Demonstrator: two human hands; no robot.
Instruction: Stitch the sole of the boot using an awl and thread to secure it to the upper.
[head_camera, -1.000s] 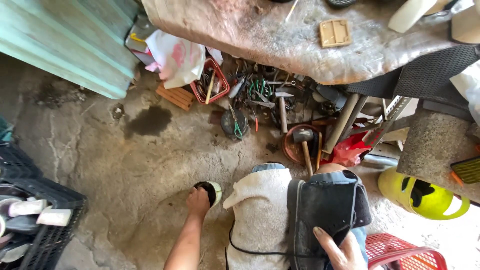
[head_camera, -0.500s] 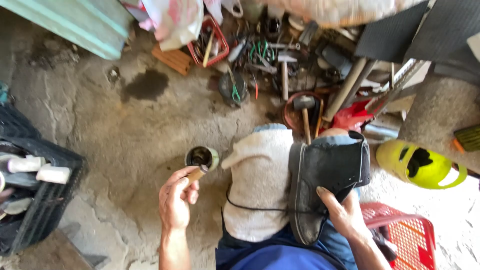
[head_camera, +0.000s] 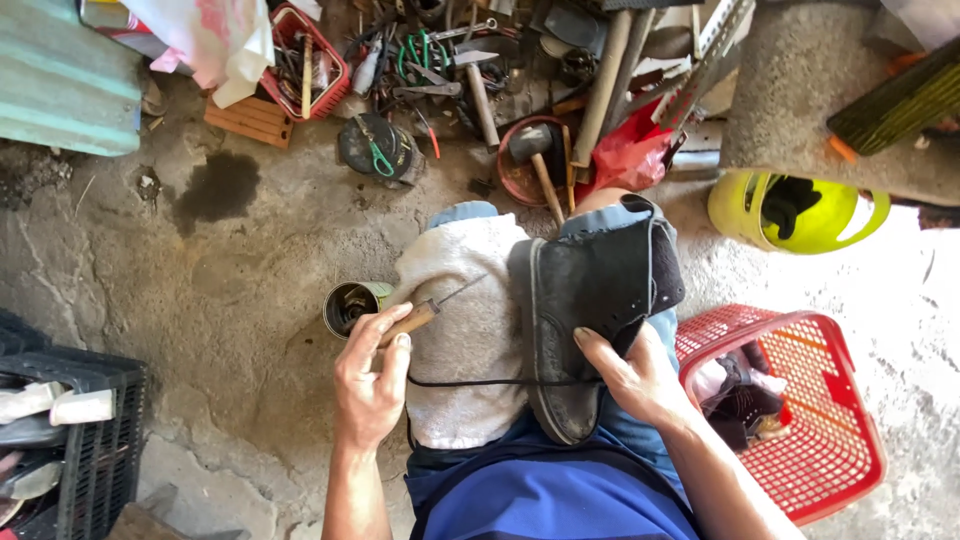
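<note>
From my remote seat I see the left hand (head_camera: 372, 375) clenched round the wooden handle of an awl (head_camera: 428, 312), its thin metal point angled up across the pale towel (head_camera: 462, 340) draped over the lap; the right hand (head_camera: 630, 375) presses down on the black shoe (head_camera: 585, 310), fingers spread over its upper near the heel end, gripping it against the thigh; the shoe lies sole-side toward the towel, toe pointing back at the body, so far as I can make out; a black thread (head_camera: 470, 381) runs across the towel from the shoe toward the left hand; a small open tin (head_camera: 350, 305) stands on the concrete floor (head_camera: 240, 290) just beside the left knuckles; I judge the shoe stiff at the sole and pliant in the upper, light enough for one hand, best held across the upper where the right hand sits; the awl is slim and sharp, to be held by the handle only; a red basket (head_camera: 800, 400) sits to the right, a yellow helmet (head_camera: 790, 210) beyond it
</note>
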